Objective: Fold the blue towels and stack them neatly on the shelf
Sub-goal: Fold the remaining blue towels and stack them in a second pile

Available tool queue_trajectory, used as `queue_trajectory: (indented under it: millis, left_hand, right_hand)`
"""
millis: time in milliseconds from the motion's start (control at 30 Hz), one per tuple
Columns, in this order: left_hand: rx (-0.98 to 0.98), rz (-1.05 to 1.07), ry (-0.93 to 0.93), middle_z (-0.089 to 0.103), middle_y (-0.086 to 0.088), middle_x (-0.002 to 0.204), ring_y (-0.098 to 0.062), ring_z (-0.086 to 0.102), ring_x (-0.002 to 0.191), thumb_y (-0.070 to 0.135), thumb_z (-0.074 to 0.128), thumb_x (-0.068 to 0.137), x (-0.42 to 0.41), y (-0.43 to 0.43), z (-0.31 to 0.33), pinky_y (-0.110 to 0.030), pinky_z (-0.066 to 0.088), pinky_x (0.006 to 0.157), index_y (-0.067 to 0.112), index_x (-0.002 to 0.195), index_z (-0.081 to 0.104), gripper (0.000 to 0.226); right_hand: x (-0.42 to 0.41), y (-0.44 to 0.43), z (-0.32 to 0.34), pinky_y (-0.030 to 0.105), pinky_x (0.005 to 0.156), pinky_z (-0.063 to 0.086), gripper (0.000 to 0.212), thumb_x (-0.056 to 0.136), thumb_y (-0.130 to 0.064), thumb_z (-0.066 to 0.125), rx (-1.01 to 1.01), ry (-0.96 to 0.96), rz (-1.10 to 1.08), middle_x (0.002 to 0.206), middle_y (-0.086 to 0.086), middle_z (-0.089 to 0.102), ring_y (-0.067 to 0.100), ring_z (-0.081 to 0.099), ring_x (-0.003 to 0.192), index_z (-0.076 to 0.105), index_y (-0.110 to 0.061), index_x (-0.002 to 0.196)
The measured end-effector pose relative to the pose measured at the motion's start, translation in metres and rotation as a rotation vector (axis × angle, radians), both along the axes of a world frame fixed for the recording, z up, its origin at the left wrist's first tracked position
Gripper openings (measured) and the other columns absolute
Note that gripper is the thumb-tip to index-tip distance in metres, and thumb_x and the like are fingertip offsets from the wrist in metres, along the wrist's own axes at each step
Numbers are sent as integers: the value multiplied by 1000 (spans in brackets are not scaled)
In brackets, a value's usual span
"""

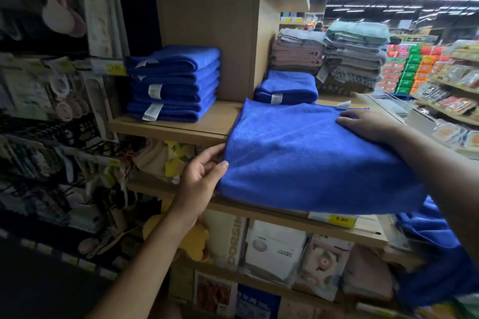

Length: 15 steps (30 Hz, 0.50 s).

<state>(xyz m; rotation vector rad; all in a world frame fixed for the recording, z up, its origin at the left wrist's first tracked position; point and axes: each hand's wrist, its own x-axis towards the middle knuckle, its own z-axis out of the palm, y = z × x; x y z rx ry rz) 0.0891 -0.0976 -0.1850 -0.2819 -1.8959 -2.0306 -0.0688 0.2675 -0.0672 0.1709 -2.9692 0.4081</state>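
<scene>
Wooden shelving fills a dim shop aisle, with lit rows of coloured packaged goods (412,67) running off on the right; the light-wood shelf (181,124) carries the towels. On its left part stands a tall stack of folded blue towels (173,83), white labels facing out; further right and back, against the upright panel, sits a shorter stack of folded blue towels (287,88); just beside that rise two piles of grey and pinkish towels (326,57), the right-hand one topped with a pale green towel. In front of the shorter stack lies the spread blue towel (311,158), its far part flat on the shelf, its near part hanging over the front edge, a white label at its far right corner; more blue cloth (438,254) hangs under the right forearm, and whether it belongs to the same towel cannot be told. The left hand (202,176) pinches the spread towel's left edge, thumb on top, fingers curled behind it; the right hand (363,124) lies palm down on the towel's far right part, fingers straight and slightly apart. A yellow price tag (341,219) reading 5.80 sits on the board edge just below the towel's near hem; boxed and bagged goods (274,248) fill the space underneath.
</scene>
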Motion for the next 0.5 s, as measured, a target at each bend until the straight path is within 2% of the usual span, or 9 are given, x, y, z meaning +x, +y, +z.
queue_trajectory:
  millis: [67,100,167,233,300,400,467,500]
  left_hand:
    - [-195,214,103,69,7,82,-7,65,75,34,56,96,-1,-3,1,-31,52,67,40,119,62,24]
    - [-299,336,167,66,13,84,-6,64,76,39,50,98,-3,-4,5,-29,51,70,40,118,60,23]
    - [-468,491,339,65,20,99,-4,63,91,42,42,100,-9,2,28,-23,50,77,38,120,59,27]
    - [-645,451,444,64,18,116,-7,61,109,37,38,99,-31,12,54,-26,48,93,31,126,60,36]
    - [-851,304,315,60,3,136,-16,52,128,36,32,98,-66,27,82,-37,40,110,19,134,59,48]
    - [-1171,104,-146,46,-17,149,-30,40,139,34,21,105,-126,50,112,-44,29,116,8,136,50,50]
    - [-1347,76,-296,33,-21,158,-35,30,146,32,13,107,-155,56,113,-47,22,120,8,152,32,54]
    - [-1414,84,-336,25,-16,163,-34,23,150,38,12,107,-166,54,111,-49,18,121,10,156,24,58]
  right_hand:
    - [1,0,0,40,113,35,40,100,-56,43,16,-3,3,145,0,58,26,51,131,65,-35,126]
    - [1,-1,-1,39,113,34,41,101,-55,42,27,-1,10,145,1,57,25,51,133,64,-33,128]
    - [1,-2,0,36,112,34,43,102,-54,41,43,4,3,146,2,57,25,50,134,63,-32,130]
    - [4,-3,1,36,110,33,43,102,-54,39,52,-10,-13,147,2,56,25,49,134,61,-33,133]
    - [6,-4,1,36,111,33,45,102,-55,38,52,-30,-21,149,2,54,26,48,136,59,-34,136]
    - [7,-5,3,39,115,31,48,101,-57,36,59,-47,-32,153,1,50,26,45,139,55,-35,140]
    - [5,-4,2,39,116,30,49,101,-57,35,77,-50,-37,155,2,47,26,43,141,54,-35,141]
    - [4,-2,1,38,117,29,51,101,-58,34,85,-49,-46,157,3,45,26,41,143,52,-35,143]
